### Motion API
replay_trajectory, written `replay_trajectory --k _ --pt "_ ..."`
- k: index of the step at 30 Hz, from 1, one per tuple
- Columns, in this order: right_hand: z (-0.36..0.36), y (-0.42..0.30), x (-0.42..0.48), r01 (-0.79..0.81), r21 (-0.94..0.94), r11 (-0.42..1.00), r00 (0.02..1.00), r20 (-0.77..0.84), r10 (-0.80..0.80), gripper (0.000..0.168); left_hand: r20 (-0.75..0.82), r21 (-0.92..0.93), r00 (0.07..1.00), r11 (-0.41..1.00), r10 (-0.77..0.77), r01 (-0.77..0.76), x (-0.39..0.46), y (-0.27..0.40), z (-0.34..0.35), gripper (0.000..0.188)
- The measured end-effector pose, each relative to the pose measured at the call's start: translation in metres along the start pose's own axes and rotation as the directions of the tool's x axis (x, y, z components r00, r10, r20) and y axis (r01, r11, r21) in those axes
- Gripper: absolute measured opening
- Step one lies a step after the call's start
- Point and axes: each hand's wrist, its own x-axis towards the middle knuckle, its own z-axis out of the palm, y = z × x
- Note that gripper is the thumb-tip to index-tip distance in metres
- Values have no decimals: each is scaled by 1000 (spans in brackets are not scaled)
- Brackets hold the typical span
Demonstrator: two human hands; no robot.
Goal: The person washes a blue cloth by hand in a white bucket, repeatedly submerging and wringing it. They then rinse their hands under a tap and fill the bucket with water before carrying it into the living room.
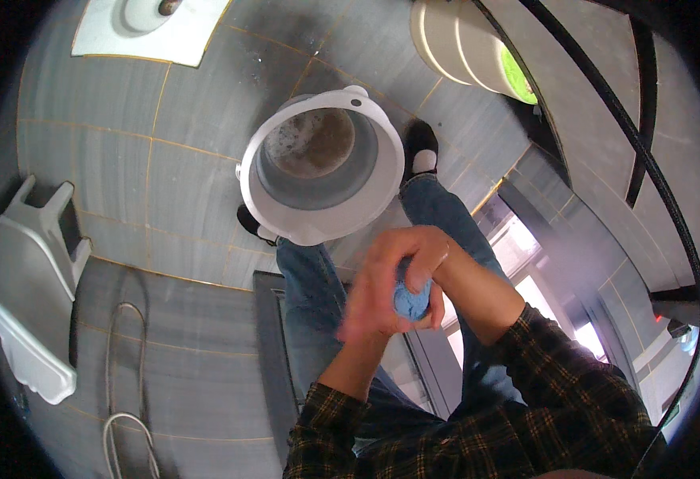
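Both hands are pressed together around a wadded blue cloth (412,298), just nearer to me than the bucket's rim. My left hand (369,292) wraps it from the left and is blurred. From the upper right, my right hand (424,254) closes over it, with a little foam or water on the wrist. Much of the cloth is hidden by the fingers. Between my feet stands a white and grey round bucket (359,206), with murky brownish water (314,143) and some foam at its bottom.
Grey floor tiles (194,191) surround the bucket. At left is a white plastic stool or chair (32,269), with a metal shower hose (110,359) near it. A squat toilet (140,36) is upper left, a cream bin (457,45) upper right. A black cable (637,138) crosses the right side.
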Motion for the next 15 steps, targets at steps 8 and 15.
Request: replay_trajectory --k 8,15 --pt "1 -13 -21 -260 -199 945 921 -344 181 25 -324 738 943 605 -73 300 -8 14 -1 25" --pt "9 -23 2 -402 -487 775 848 -518 114 18 -496 341 866 931 57 134 -7 17 -7 62"
